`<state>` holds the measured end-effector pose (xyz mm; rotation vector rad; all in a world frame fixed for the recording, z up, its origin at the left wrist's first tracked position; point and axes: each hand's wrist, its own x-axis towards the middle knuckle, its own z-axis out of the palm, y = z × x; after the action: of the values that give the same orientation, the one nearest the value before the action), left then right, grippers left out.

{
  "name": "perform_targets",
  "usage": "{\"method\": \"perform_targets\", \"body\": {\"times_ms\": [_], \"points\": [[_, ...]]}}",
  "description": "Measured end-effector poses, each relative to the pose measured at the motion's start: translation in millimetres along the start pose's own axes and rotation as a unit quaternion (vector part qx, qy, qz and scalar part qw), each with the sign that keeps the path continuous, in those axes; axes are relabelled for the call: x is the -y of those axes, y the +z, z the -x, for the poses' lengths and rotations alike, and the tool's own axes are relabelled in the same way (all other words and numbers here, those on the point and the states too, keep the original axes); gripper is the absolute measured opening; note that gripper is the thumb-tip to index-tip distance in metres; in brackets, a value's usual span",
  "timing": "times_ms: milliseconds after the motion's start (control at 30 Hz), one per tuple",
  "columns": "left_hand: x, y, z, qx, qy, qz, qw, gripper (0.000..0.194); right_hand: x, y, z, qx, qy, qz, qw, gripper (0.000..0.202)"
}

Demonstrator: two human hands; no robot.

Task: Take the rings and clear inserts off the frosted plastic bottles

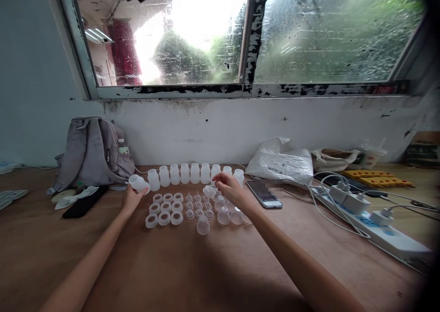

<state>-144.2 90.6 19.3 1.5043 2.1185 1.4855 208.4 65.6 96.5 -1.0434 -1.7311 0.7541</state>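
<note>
My left hand (pixel 131 198) is closed round a small frosted feeding bottle (pixel 138 182), held tilted on its side above the table. Pinched fingers of my right hand (pixel 225 185) are at a translucent nipple and ring piece (pixel 209 192), whose exact make-up is too small to tell. Behind both hands stands a row of upright frosted bottles (pixel 174 174). Between the hands lie rows of screw rings (pixel 165 206) and, beside them, rows of clear nipples (pixel 198 206). Clear caps (pixel 223 216) lie partly hidden under my right forearm; a single cap (pixel 203 225) is nearer me.
A grey backpack (pixel 92 151) leans by the wall at left, a black phone-like slab (pixel 85 203) before it. At right are a smartphone (pixel 265 194), a plastic bag (pixel 282 160), a power strip (pixel 388 234) with trailing white cables, and yellow parts (pixel 378 179).
</note>
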Motion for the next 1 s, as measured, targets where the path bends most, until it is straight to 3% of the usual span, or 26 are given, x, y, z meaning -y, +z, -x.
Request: {"method": "perform_targets", "body": {"times_ms": [133,333,433,533,600,700,767,867,1000], "points": [[19,9.5,-6,0.012,-0.016,-0.006,1.0,0.056,3,3,4,0.029,-0.023,0.039,0.999,0.013],[19,21.4,-5,-0.001,-0.003,0.01,1.0,0.061,8,5,7,0.049,-0.043,0.079,0.995,0.015],[7,18.9,6,-0.07,0.004,0.011,0.997,0.065,8,6,8,0.06,-0.048,0.091,0.993,0.016],[-23,13.2,33,-0.162,0.061,0.051,0.984,0.051,6,7,8,0.069,-0.051,0.079,0.993,0.017],[-53,10.2,61,-0.104,0.114,0.109,0.982,0.043,4,10,9,0.084,-0.044,0.061,0.994,0.017],[-95,10.2,109,0.116,0.159,0.151,0.969,0.035,5,16,13,0.126,-0.023,0.014,0.992,0.018],[-114,12.9,136,0.2,0.18,0.171,0.948,0.04,9,20,18,0.172,-0.009,-0.023,0.985,0.018],[-123,18.2,158,0.249,0.16,0.205,0.933,0.037,16,24,25,0.236,-0.021,-0.03,0.971,0.016],[-113,21.4,161,0.232,0.153,0.244,0.929,0.029,20,31,34,0.239,-0.091,0.079,0.963,0.015]]}}
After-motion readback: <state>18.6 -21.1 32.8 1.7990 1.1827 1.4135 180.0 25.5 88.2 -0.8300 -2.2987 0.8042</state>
